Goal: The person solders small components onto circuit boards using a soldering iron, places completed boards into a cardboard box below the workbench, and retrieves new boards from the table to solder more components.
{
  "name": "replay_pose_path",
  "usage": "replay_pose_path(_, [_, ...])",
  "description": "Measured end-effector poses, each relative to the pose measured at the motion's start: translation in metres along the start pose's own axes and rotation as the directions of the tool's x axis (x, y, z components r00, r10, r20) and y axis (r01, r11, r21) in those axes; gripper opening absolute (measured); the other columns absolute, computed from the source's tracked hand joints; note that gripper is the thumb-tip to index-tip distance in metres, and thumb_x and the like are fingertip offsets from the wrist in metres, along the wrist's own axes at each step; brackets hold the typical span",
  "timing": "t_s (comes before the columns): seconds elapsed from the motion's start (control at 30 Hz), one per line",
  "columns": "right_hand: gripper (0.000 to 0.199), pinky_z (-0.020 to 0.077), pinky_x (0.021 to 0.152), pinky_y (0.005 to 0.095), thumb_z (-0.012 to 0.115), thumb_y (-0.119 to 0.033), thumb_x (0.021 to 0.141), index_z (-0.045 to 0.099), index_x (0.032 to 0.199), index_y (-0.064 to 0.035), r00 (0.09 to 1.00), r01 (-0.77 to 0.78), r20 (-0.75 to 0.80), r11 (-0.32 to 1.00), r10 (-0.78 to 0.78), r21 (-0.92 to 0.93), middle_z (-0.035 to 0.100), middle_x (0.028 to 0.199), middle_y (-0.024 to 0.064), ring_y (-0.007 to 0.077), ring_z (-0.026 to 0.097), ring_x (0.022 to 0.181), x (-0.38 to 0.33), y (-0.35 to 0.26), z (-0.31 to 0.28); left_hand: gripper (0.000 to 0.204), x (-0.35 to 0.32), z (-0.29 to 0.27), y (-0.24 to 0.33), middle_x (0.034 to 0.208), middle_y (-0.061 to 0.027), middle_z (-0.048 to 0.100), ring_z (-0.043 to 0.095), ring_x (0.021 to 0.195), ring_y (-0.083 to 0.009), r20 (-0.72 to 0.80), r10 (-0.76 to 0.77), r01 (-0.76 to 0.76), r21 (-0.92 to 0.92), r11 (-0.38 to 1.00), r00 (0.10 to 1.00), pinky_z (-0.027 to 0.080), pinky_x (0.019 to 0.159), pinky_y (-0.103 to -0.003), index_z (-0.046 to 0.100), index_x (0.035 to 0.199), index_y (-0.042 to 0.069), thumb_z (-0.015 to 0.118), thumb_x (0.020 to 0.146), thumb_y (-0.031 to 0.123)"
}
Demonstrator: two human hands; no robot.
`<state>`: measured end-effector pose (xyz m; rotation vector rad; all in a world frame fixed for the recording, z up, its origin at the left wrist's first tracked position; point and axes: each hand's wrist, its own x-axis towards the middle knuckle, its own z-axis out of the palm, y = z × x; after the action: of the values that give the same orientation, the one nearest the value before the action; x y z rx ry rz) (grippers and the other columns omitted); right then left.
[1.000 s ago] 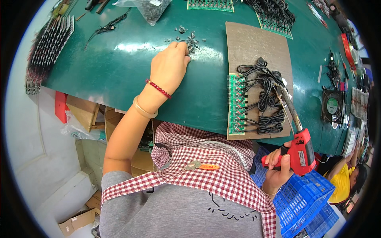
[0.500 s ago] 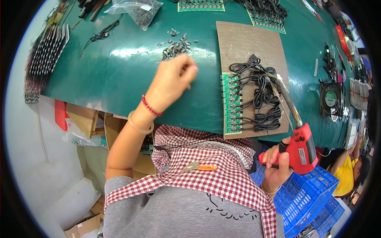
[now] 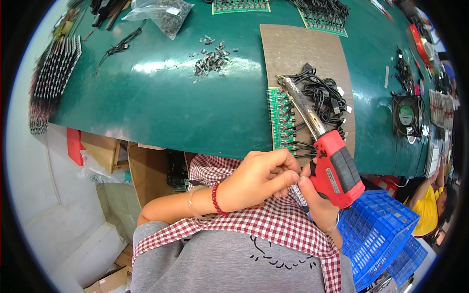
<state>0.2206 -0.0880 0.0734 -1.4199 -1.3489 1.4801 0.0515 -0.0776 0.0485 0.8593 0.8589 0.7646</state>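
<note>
My right hand (image 3: 317, 199) grips a red and black soldering gun (image 3: 338, 168). Its long metal tip slants up and left over a green circuit board strip (image 3: 278, 112) with rows of pins and wires. Black cables (image 3: 326, 95) run from the strip and lie bundled on a brown board (image 3: 283, 49). In front of the board's near edge, my left hand (image 3: 261, 179) is closed in a pinch, its fingertips meeting those of my right hand. Whatever is between them is too small to make out. A pile of small black pin components (image 3: 213, 61) lies on the green table (image 3: 171, 107).
A clear plastic bag (image 3: 163, 17) of small parts lies at the far left. More circuit boards with cables (image 3: 322, 17) sit at the back. To the right are a black fan (image 3: 406, 116), a blue crate (image 3: 376, 229) and a person in a yellow top (image 3: 424, 215).
My left hand has moved from beside the component pile down and right to my right hand. The soldering gun has shifted left, its tip now over the top of the circuit board strip.
</note>
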Motion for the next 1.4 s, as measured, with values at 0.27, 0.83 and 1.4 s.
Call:
replay_pose_path(0.27, [0.020, 0.0448, 0.064, 0.0281, 0.067, 0.000, 0.071, 0.059, 0.089, -0.0024, 1.000, -0.015, -0.003, 0.976, 0.015, -0.216, 0.054, 0.087, 0.0071, 0.0153, 0.056, 0.072, 0.000, 0.016, -0.005, 0.005, 0.005, -0.008, 0.000, 0.068, -0.0081, 0.061, 0.059, 0.059, -0.0089, 0.005, 0.203, -0.184, 0.443, 0.877, 0.979, 0.047, 0.053, -0.023, 0.056, 0.079, -0.004, 0.058, 0.079, 0.001])
replay_pose_path(0.83, [0.041, 0.0415, 0.053, 0.0293, 0.058, -0.021, 0.085, 0.042, 0.114, 0.0038, 0.996, -0.005, -0.085, 0.996, 0.013, 0.092, 0.045, 0.059, 0.0061, 0.0126, 0.043, 0.052, -0.049, 0.067, -0.051, 0.010, 0.045, -0.068, -0.009, 0.067, -0.0018, 0.058, 0.051, 0.050, -0.0038, -0.081, -0.239, 0.246, 0.091, 0.965, 0.968, 0.037, 0.043, -0.016, 0.054, 0.081, 0.003, 0.054, 0.086, 0.012])
replay_pose_path(1.4, [0.018, 0.0451, 0.067, 0.0279, 0.066, -0.005, 0.077, 0.060, 0.094, 0.0000, 0.993, -0.114, -0.023, 0.993, 0.115, 0.030, 0.060, 0.082, 0.0037, 0.0128, 0.055, 0.074, -0.061, 0.084, -0.056, 0.007, 0.046, -0.071, -0.011, 0.067, -0.0023, 0.058, 0.051, 0.050, -0.0033, -0.063, -0.238, 0.240, 0.021, 0.971, 0.969, 0.038, 0.043, -0.015, 0.053, 0.082, 0.002, 0.054, 0.085, 0.009])
